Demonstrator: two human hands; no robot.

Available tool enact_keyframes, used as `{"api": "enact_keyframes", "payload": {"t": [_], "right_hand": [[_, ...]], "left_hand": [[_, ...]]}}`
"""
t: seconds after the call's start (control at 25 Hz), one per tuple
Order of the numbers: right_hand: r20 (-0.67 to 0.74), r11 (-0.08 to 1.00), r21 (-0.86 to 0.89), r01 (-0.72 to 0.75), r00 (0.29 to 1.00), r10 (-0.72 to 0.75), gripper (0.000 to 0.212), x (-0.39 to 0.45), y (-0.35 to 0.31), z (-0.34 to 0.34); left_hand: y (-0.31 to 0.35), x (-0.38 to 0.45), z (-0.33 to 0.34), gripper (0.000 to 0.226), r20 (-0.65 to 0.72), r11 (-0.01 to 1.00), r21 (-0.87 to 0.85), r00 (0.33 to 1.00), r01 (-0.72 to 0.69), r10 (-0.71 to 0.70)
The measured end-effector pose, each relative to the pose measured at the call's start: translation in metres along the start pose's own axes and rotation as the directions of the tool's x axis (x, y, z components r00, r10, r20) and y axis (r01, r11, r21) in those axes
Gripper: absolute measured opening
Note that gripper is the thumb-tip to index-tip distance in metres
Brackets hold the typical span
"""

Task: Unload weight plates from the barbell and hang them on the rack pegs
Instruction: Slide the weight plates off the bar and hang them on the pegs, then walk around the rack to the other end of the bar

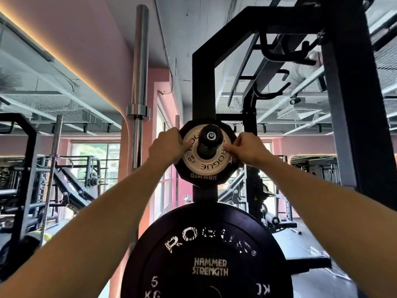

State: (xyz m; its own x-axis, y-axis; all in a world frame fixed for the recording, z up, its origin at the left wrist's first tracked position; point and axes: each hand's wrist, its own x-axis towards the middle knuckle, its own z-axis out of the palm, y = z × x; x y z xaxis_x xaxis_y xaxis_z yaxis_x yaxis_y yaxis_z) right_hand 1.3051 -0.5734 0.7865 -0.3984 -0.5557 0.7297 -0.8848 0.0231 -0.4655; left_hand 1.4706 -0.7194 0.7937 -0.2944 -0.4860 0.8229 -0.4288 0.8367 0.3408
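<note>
Hands, left [166, 147] and right [247, 150], pinched opposite edges of the small pale round plate [205, 157], keeping it square on the black rack peg [209, 139].

The big black plate [207, 254] at bottom centre is cut off by the lower frame edge, its hub and weight marking only partly legible. The small white plate [204, 155] hides most of the dark plate [206, 178] behind it. The left hand [166, 148] and the right hand [247, 150] cover the white plate's side rims.
</note>
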Motion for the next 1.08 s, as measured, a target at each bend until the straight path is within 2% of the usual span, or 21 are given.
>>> {"api": "enact_keyframes", "payload": {"t": [0.12,0.2,0.32,0.4,0.48,0.56,0.64,0.8,0.96,1.08], "right_hand": [[-0.027,0.983,0.183,-0.030,0.999,0.035,0.033,0.005,0.012,0.010],[-0.045,0.980,0.198,-0.034,0.998,0.044,0.033,0.004,0.013,0.011],[-0.070,0.986,0.140,-0.090,0.992,0.100,0.032,-0.005,0.007,0.017],[-0.040,0.995,0.049,-0.088,0.995,0.090,0.034,-0.016,0.010,0.019],[0.039,0.991,-0.104,-0.087,0.995,0.091,0.035,-0.041,0.023,0.012],[0.095,0.969,-0.205,-0.136,0.983,0.158,0.032,-0.075,0.045,0.003],[0.107,0.939,-0.254,-0.234,0.958,0.267,0.033,-0.114,0.073,-0.008],[0.107,0.847,-0.361,-0.389,0.885,0.453,0.045,-0.198,0.120,-0.037],[0.035,0.715,-0.425,-0.556,0.779,0.627,0.044,-0.306,0.161,-0.075],[-0.003,0.577,-0.444,-0.686,0.645,0.764,0.042,-0.413,0.190,-0.104]], "left_hand": [[-0.006,0.010,0.022,0.025,-0.049,0.998,0.042,0.998,-0.039,0.041],[-0.006,0.012,0.024,0.029,-0.035,0.997,0.046,0.997,-0.067,0.069],[-0.006,-0.002,0.020,0.030,0.003,0.998,-0.023,0.999,-0.051,0.051],[-0.009,-0.022,0.023,0.028,0.030,0.997,-0.038,0.997,-0.072,0.073],[-0.009,-0.054,0.031,0.031,0.122,0.994,-0.025,0.986,-0.109,0.111],[0.000,-0.086,0.045,0.041,0.244,0.991,-0.047,0.961,-0.122,0.130],[0.017,-0.115,0.068,0.046,0.386,0.983,-0.134,0.908,-0.122,0.165],[0.073,-0.177,0.127,0.060,0.550,0.950,-0.282,0.790,-0.131,0.272],[0.135,-0.266,0.181,0.057,0.695,0.901,-0.426,0.610,-0.074,0.379],[0.168,-0.356,0.214,0.053,0.794,0.887,-0.461,0.440,-0.016,0.421]]}}
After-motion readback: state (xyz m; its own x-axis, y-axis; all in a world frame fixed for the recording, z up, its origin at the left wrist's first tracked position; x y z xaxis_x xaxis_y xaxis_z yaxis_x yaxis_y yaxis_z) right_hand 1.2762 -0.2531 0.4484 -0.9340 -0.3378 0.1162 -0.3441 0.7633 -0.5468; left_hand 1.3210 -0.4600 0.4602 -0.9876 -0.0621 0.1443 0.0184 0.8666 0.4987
